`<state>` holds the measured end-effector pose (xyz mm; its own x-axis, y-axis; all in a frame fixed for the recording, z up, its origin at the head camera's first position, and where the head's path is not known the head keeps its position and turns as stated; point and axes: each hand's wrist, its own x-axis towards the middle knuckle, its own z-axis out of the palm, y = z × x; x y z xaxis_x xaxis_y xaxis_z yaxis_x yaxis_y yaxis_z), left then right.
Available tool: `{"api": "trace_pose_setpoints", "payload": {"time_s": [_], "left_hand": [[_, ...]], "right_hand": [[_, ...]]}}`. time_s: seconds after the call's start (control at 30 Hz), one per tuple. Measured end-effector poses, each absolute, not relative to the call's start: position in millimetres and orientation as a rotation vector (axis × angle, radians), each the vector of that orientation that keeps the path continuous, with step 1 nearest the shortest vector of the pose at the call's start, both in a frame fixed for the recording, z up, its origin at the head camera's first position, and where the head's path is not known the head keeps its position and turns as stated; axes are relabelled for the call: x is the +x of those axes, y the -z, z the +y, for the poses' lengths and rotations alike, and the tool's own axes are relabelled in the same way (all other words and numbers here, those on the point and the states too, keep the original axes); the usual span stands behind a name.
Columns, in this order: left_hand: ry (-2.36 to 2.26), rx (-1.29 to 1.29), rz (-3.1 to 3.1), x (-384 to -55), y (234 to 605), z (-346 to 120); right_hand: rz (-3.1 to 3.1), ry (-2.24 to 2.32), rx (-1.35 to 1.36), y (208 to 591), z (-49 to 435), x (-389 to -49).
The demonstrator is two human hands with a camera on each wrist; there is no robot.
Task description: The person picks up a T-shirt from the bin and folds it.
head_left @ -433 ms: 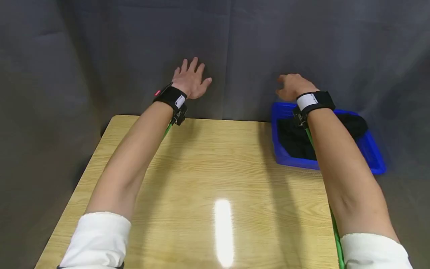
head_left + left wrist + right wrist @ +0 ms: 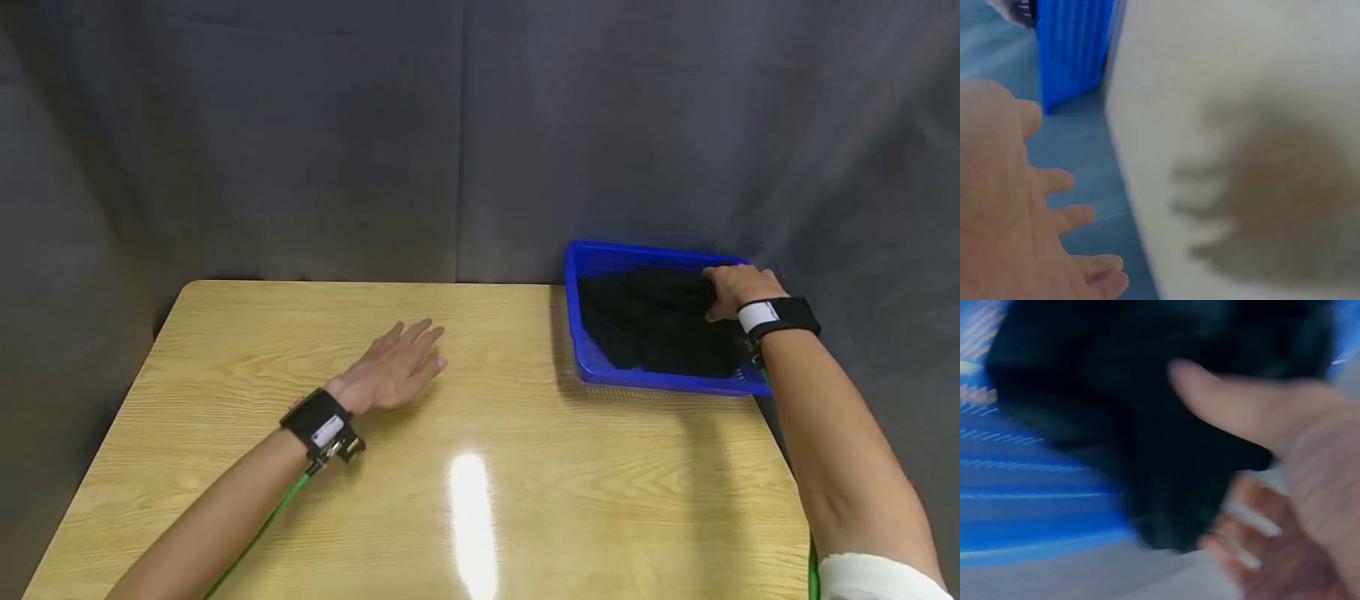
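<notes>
My left hand (image 2: 405, 360) hovers low over or rests on the wooden table (image 2: 525, 467), palm down, fingers straight and spread, holding nothing; the left wrist view shows the palm (image 2: 1016, 237) and its shadow on the tabletop. My right hand (image 2: 723, 292) reaches into a blue basket (image 2: 637, 252) at the table's far right corner. It grips the right edge of a black cloth (image 2: 652, 325) lying inside. In the blurred right wrist view the thumb (image 2: 1235, 406) lies over the cloth (image 2: 1116, 394) and the fingers curl under it.
Grey curtain surrounds the table on all sides. The basket (image 2: 1072, 44) sits at the table's far right edge. Green cables run along both forearms from black wrist straps (image 2: 318, 421). A glare stripe marks the tabletop centre.
Both hands have come down from the back curtain. The left dropped to the table's middle left; the right moved into the basket and took hold of the black cloth. The view shifted.
</notes>
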<state>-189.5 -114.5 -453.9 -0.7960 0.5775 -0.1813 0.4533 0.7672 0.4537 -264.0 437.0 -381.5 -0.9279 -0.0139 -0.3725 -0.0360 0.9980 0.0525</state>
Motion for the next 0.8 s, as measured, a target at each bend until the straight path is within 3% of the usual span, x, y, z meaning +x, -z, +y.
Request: {"api": "trace_pose_setpoints", "payload": {"time_s": [0.13,0.3,0.47,0.6,0.7,0.8], "left_hand": [[-0.628,0.728,2.676,-156.9,486.4,-125.7],[-0.646,0.671,2.721,-145.3,503.0,-131.2],[-0.602,0.668,2.761,-147.5,506.8,-130.1],[-0.597,0.675,2.777,-153.7,507.8,-127.7],[-0.613,0.682,2.748,-157.9,507.4,-126.0],[-0.727,0.703,2.725,-162.2,507.8,-126.0]], "right_hand": [[2.889,0.090,-0.081,381.6,459.1,-254.9],[3.125,0.479,-0.141,329.8,436.2,-249.0],[3.231,1.259,-0.244,259.8,380.9,-243.4],[2.622,2.171,-0.688,215.5,322.5,-235.7],[2.090,2.419,-0.926,198.7,274.3,-226.6],[2.078,2.358,-0.974,197.8,224.5,-218.2]]}}
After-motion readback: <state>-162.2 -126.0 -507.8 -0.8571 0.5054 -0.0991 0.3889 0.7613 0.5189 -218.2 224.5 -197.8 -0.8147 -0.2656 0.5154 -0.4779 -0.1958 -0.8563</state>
